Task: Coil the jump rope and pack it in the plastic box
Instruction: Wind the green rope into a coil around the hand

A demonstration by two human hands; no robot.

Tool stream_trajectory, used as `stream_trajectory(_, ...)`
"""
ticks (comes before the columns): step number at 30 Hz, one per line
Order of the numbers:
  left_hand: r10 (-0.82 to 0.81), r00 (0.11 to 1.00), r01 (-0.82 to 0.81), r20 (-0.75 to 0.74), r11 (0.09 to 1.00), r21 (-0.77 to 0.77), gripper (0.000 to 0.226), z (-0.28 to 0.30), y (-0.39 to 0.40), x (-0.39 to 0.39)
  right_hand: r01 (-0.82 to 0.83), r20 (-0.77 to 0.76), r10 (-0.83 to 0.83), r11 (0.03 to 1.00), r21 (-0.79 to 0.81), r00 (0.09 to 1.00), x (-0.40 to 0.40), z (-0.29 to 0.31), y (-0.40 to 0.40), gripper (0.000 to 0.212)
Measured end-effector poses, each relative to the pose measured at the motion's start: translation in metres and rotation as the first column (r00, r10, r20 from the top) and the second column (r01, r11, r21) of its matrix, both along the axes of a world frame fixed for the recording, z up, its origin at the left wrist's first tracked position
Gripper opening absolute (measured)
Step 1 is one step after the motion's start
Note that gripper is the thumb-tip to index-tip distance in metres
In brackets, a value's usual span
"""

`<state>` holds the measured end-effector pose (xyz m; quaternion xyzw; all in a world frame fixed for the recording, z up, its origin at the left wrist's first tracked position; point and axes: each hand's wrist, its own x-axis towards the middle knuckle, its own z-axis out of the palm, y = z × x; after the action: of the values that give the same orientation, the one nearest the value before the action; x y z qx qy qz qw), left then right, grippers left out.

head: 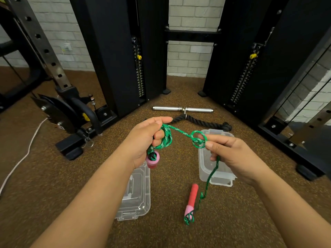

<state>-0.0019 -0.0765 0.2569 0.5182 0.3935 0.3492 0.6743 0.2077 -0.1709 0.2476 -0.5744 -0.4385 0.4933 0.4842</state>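
Coiling a green jump rope (180, 131) above a speckled gym floor (53, 176), a person works with both bare hands at mid-frame. At left of centre, the left hand (145, 140) is closed around several finished loops, one pink handle (152, 161) hanging below the fist with its open end facing the camera. Directly beneath lies the clear lid (136, 194), off and flat on the floor. From the fist a short span of rope slants down and right to the right hand (231, 153), whose thumb and fingers pinch the cord just beside a small kink. The tail drops to the second handle (192, 199), lying on the floor at lower centre, its long axis near upright in the frame, red end farthest from the camera. Behind the right hand, the plastic box (215, 174) sits open with no rope in it. Judged from this, coiling is roughly half done; packing has not begun.
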Motion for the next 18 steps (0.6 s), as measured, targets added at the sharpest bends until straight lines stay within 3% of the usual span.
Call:
stream_trajectory(2, 0.037, 0.999, -0.037, 0.019, 0.999, -0.010, 0.028, 0.000, 0.002, -0.002, -0.029, 0.027, 0.031, 0.997, -0.070, 0.999, -0.001, -0.002, 0.000, 0.024)
stream_trajectory(6, 0.064, 0.997, -0.063, 0.040, 0.998, -0.019, 0.027, 0.000, 0.005, -0.004, -0.029, 0.302, 0.075, 0.988, -0.152, 0.950, -0.003, -0.004, 0.000, 0.014)
stream_trajectory(10, 0.044, 0.998, -0.042, 0.043, 0.998, -0.038, 0.027, 0.000, 0.005, -0.005, 0.156, 0.187, -0.153, 0.988, 0.000, 0.970, -0.001, -0.005, 0.003, 0.008)
stream_trajectory(14, 0.062, 0.998, -0.061, 0.023, 0.997, -0.049, 0.028, -0.001, 0.005, -0.004, 0.210, 0.072, -0.214, 0.976, 0.053, 0.974, -0.001, -0.007, 0.003, 0.010)
stream_trajectory(16, 0.111, 0.993, -0.109, 0.035, 0.993, -0.052, 0.028, -0.001, 0.006, -0.004, 0.203, 0.127, -0.211, 0.976, 0.073, 0.969, -0.001, -0.009, 0.003, 0.012)
stream_trajectory(18, 0.148, 0.987, -0.145, 0.058, 0.988, -0.051, 0.027, 0.000, 0.007, -0.004, 0.195, 0.309, -0.212, 0.977, 0.086, 0.927, 0.000, -0.014, 0.004, 0.016)
